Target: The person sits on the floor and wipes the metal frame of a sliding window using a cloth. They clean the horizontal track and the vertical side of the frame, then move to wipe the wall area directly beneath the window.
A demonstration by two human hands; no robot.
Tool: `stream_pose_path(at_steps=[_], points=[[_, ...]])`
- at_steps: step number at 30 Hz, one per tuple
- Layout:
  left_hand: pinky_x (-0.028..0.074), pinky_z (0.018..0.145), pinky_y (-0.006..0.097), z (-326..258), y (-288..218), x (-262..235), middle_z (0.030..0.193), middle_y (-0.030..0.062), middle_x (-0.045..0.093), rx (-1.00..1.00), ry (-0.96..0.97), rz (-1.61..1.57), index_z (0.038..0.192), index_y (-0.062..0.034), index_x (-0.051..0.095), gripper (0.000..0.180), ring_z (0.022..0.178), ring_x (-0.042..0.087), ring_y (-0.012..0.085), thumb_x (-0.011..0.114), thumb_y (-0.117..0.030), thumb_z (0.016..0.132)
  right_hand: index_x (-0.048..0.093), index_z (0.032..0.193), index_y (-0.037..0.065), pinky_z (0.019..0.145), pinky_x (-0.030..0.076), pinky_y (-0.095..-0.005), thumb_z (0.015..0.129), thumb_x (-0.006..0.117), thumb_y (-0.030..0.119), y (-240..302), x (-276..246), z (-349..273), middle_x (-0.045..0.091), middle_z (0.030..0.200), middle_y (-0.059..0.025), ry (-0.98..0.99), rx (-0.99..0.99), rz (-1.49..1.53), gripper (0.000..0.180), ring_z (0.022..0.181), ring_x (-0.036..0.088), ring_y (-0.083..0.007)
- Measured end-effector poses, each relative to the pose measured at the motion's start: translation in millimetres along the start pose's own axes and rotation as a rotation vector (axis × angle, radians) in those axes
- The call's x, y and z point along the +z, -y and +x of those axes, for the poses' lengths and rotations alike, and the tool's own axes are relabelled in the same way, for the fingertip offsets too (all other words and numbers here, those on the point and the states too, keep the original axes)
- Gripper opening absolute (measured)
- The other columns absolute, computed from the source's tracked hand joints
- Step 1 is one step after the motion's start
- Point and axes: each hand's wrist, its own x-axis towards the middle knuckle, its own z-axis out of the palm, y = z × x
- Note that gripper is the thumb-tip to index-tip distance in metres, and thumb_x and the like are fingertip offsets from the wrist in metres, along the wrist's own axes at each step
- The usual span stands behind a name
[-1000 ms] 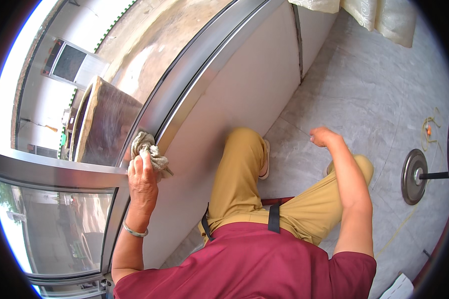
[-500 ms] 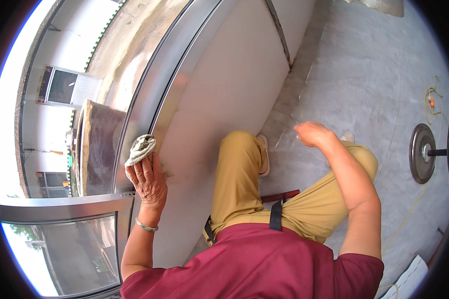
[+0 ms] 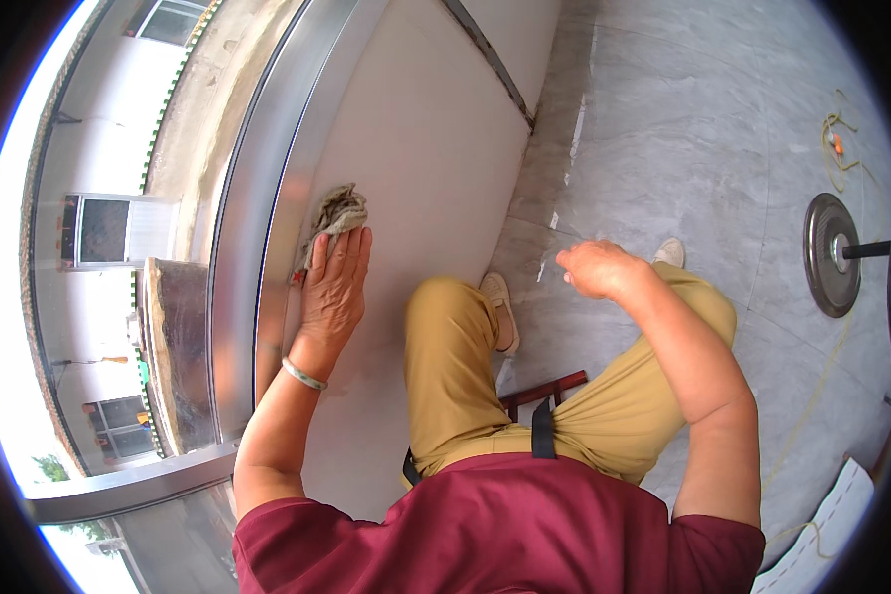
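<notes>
My left hand point(image 3: 335, 287), with a pale bangle point(image 3: 304, 375) on its wrist, holds a crumpled grey-beige cloth point(image 3: 339, 212). Its fingers lie flat over the cloth and press it on the white wall panel point(image 3: 406, 148), just beside the shiny metal window frame point(image 3: 252, 188). Over the floor in front of my right knee hovers my right hand point(image 3: 596, 269), its fingers curled in. Nothing shows in it, and it touches no object.
I sit on a low dark-red stool point(image 3: 556, 388), legs apart, the wall close on my left. At the right stands a round dark metal base with a pole point(image 3: 832, 255). A yellow cord with an orange piece point(image 3: 837, 146) lies on the grey tiled floor point(image 3: 683, 129).
My left hand has moved the cloth off the metal frame, rightward and farther up onto the white panel. The right hand keeps its curled pose. The whole view has shifted slightly.
</notes>
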Motion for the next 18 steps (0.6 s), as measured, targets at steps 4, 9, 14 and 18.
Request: stream_pose_path(at_steps=[4, 9, 14, 18], points=[[0.011, 0.124, 0.048, 91.0, 8.4, 7.5, 0.152, 0.0089, 0.040, 0.034, -0.063, 0.061, 0.147, -0.0025, 0.041, 0.058, 0.146, 0.029, 0.0237, 0.047, -0.020, 0.093, 0.063, 0.113, 0.006, 0.090, 0.050, -0.0437, 0.094, 0.053, 0.012, -6.3, -0.9, 3.9, 0.068, 0.111, -0.0125, 0.000, 0.016, -0.060, 0.022, 0.110, 0.063, -0.0302], [0.008, 0.124, 0.048, 202.7, 22.8, 20.2, 0.153, 0.0074, 0.040, 0.022, -0.129, 0.092, 0.148, -0.0026, 0.040, 0.057, 0.147, 0.027, 0.0219, 0.044, -0.021, 0.094, 0.063, 0.111, 0.006, 0.091, 0.050, -0.0441, 0.089, 0.056, 0.006, -8.0, 0.3, 5.1, 0.068, 0.110, -0.0122, -0.065, 0.022, 0.011, 0.024, 0.109, 0.063, -0.0306], [0.007, 0.125, 0.046, 280.3, 42.3, 22.8, 0.150, 0.0070, 0.044, -0.029, -0.194, 0.146, 0.146, -0.0028, 0.042, 0.056, 0.146, 0.028, 0.0210, 0.044, -0.024, 0.095, 0.064, 0.109, 0.005, 0.087, 0.053, -0.0432, 0.084, 0.057, 0.000, -8.8, -3.8, 3.6, 0.068, 0.109, -0.0123, -0.048, 0.054, -0.012, 0.027, 0.106, 0.065, -0.0312], [0.008, 0.125, 0.046, 281.9, 32.7, 18.8, 0.149, 0.0073, 0.045, -0.055, -0.219, 0.196, 0.146, -0.0034, 0.043, 0.055, 0.145, 0.029, 0.0213, 0.044, -0.023, 0.095, 0.064, 0.110, 0.006, 0.084, 0.054, -0.0428, 0.082, 0.059, -0.001, -13.7, 0.8, 10.1, 0.068, 0.110, -0.0131, -0.058, 0.079, 0.010, 0.029, 0.105, 0.066, -0.0314]])
